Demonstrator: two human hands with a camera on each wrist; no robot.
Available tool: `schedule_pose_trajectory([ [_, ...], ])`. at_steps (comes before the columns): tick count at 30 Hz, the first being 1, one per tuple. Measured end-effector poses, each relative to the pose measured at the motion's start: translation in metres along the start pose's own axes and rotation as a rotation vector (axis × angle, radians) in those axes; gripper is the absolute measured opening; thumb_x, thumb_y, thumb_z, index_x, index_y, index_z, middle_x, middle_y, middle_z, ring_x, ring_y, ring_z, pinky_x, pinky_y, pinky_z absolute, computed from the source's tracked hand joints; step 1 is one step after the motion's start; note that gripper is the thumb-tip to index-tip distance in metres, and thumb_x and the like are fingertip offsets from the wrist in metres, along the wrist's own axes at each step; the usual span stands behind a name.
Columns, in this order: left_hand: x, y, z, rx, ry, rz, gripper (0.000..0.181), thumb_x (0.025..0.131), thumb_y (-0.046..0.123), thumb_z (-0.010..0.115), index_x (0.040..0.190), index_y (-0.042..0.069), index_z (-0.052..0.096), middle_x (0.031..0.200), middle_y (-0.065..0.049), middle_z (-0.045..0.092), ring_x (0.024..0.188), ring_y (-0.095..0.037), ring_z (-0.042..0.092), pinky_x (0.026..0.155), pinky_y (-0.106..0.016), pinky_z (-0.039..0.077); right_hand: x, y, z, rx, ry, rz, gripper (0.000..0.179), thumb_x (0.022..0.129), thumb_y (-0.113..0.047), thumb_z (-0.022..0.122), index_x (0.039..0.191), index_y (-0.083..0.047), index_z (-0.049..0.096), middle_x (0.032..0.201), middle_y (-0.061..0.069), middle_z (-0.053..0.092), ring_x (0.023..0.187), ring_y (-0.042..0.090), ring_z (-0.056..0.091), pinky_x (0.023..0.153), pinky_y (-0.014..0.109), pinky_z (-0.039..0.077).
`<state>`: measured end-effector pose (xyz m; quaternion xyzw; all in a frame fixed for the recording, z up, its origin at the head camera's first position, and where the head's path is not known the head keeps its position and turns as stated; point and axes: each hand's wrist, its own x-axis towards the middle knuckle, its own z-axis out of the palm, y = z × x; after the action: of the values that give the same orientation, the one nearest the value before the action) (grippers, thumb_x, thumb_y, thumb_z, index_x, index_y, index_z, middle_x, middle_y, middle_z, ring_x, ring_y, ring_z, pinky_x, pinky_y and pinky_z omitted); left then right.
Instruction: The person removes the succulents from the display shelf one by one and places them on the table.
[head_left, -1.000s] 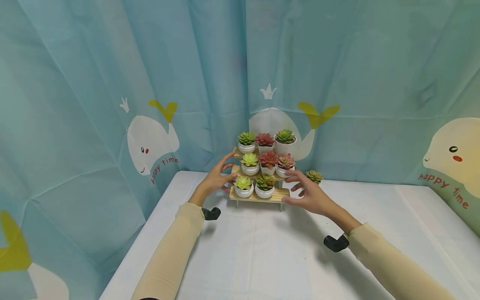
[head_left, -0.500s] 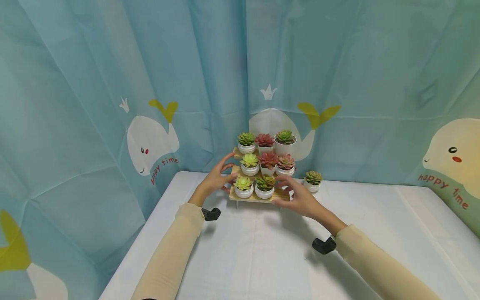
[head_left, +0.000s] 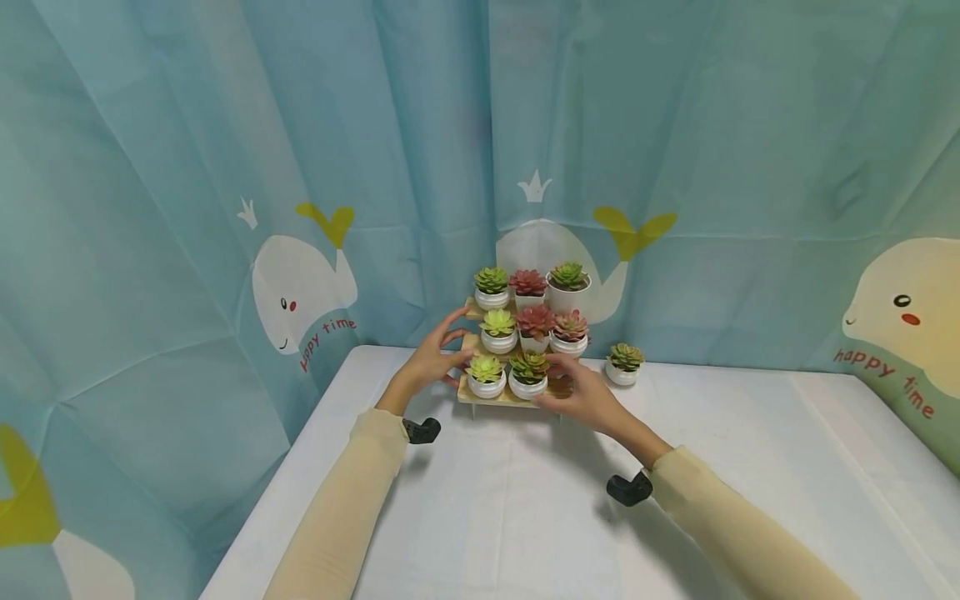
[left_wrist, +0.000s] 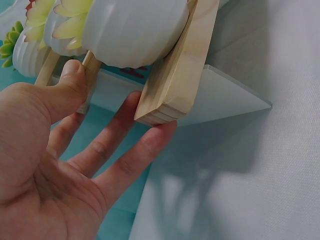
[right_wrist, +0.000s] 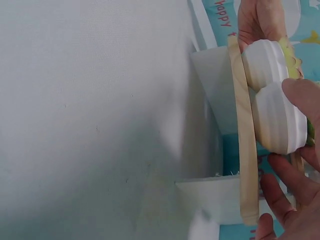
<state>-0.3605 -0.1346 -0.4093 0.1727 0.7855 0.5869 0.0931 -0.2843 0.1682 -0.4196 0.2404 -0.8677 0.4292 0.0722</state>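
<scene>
A three-tier wooden plant stand (head_left: 557,392) bears small potted succulents: three on top, three on the middle board, two on the lowest. My left hand (head_left: 431,358) grips the stand's left end. In the left wrist view its thumb (left_wrist: 73,72) lies against the middle board, with fingers behind that board and touching the lowest board's end. My right hand (head_left: 588,396) pinches the right-hand succulent (head_left: 528,375) of the lowest row by its white pot. In the right wrist view its thumb lies on the pot (right_wrist: 275,117). A yellow-green succulent (head_left: 486,371) stands just left of it.
Another potted succulent (head_left: 624,364) stands on the white tabletop (head_left: 555,517) to the right of the stand. Right behind is a blue curtain (head_left: 420,125) printed with whales. White side supports (right_wrist: 210,192) hold up the boards.
My right hand has moved left from the stand's right end to the lowest row's right-hand pot, baring the separate succulent on the table. The left hand has stayed in place.
</scene>
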Motion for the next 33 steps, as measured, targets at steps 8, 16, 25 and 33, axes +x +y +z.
schedule_pose_trajectory([
  [8, 0.001, 0.000, 0.000, -0.002, -0.001, 0.000, 0.079, 0.102, 0.010, 0.065, 0.161, 0.043, 0.025, 0.163, -0.014, 0.035, 0.095, -0.032, 0.072, 0.069, -0.065, 0.058, 0.003, 0.000, 0.006, 0.003, -0.002, 0.067, 0.072, 0.086, -0.023, 0.086, 0.144, 0.004, 0.052, 0.121, 0.020, 0.068, 0.107, 0.033, 0.066, 0.091, 0.049, 0.056],
  [16, -0.001, 0.001, 0.000, 0.013, 0.005, 0.001, 0.078, 0.103, 0.012, 0.065, 0.162, 0.043, 0.025, 0.162, -0.014, 0.036, 0.088, -0.029, 0.072, 0.068, -0.064, 0.059, 0.005, -0.002, 0.011, 0.003, 0.023, 0.071, 0.069, 0.085, -0.020, 0.086, 0.141, 0.003, 0.053, 0.115, 0.019, 0.069, 0.103, 0.032, 0.067, 0.089, 0.048, 0.057],
  [25, -0.001, 0.001, 0.000, 0.005, 0.006, 0.001, 0.078, 0.103, 0.011, 0.064, 0.162, 0.044, 0.025, 0.163, -0.014, 0.035, 0.090, -0.030, 0.072, 0.069, -0.065, 0.058, 0.006, -0.002, 0.011, 0.003, 0.036, 0.062, 0.066, 0.085, -0.018, 0.086, 0.139, 0.003, 0.055, 0.112, 0.018, 0.069, 0.099, 0.031, 0.067, 0.087, 0.047, 0.057],
  [33, 0.000, 0.000, 0.000, 0.004, 0.005, 0.005, 0.078, 0.103, 0.009, 0.064, 0.162, 0.042, 0.025, 0.162, -0.015, 0.036, 0.093, -0.030, 0.071, 0.068, -0.065, 0.058, 0.005, -0.001, 0.011, 0.010, 0.033, 0.058, 0.066, 0.086, -0.019, 0.085, 0.140, 0.003, 0.055, 0.113, 0.017, 0.069, 0.101, 0.030, 0.067, 0.088, 0.047, 0.057],
])
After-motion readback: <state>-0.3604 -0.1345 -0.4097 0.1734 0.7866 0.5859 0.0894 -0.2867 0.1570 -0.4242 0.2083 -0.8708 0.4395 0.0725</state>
